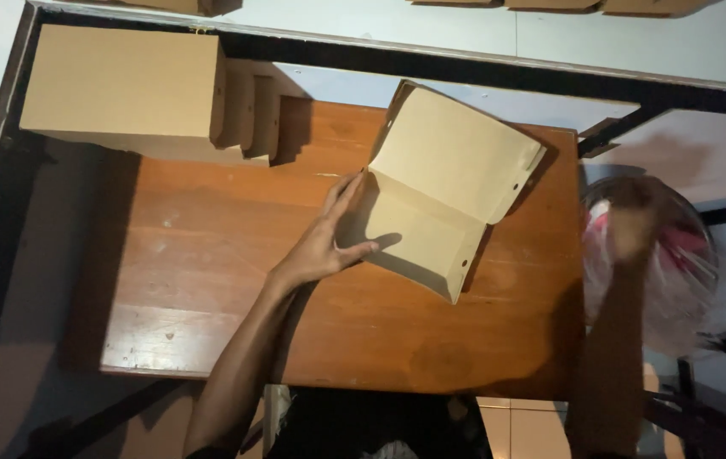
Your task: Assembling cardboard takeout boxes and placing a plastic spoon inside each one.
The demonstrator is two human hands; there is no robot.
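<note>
Head view looks down on a brown wooden table (210,297). Left hand (322,246) lies with fingers spread and flat against the left edge of a half-folded tan cardboard box (439,191), thumb pressing its lower panel; nothing is clenched, the palm only steadies it. That box sits open on the table's far right part, its lid flap raised toward the far edge. Right hand (635,225) is blurred, off the table's right edge, inside a clear plastic bag with pink contents (677,280); its grip cannot be made out. A stack of flat tan cardboard sheets (125,85) rests at the far left corner.
</note>
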